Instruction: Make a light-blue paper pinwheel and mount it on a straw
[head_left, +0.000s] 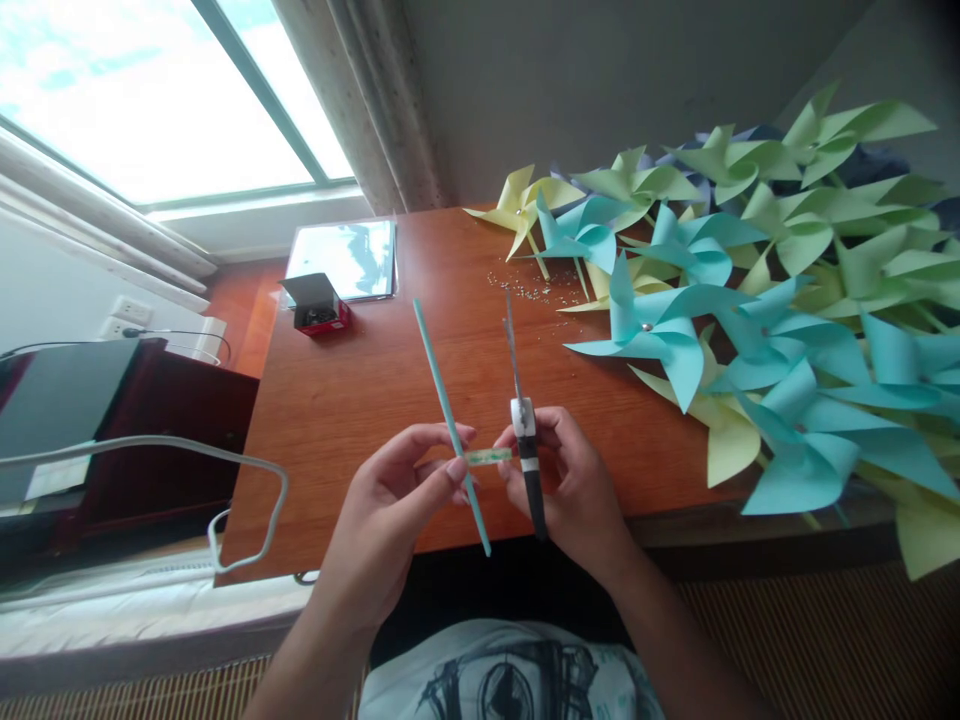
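Patterned shirt (pixel 517 675) nearest; beyond, a wooden desk (pixel 375 380), paper pinwheels (pixel 651 328) massed rightward, seemingly out of the way. Right hand (pixel 574 485) grips scissors (pixel 531 480); left hand (pixel 409 475) pinches a blue stick (pixel 442 390), apparently holding the short strip (pixel 488 456) between hands taut.

From here I see a plain turquoise stick (pixel 439 385) over warm reddish-brown wood; at its three o'clock, a pale strip (pixel 487 456) speckled green, then a tool (pixel 532 490) black-handled with white bands and grey toward the tip. The paper pinwheels run solid: pale yellow (pixel 519 207) at one o'clock, soft green (pixel 787 228) at two, turquoise (pixel 817 425) at three. The small box (pixel 324 318) at ten is red.
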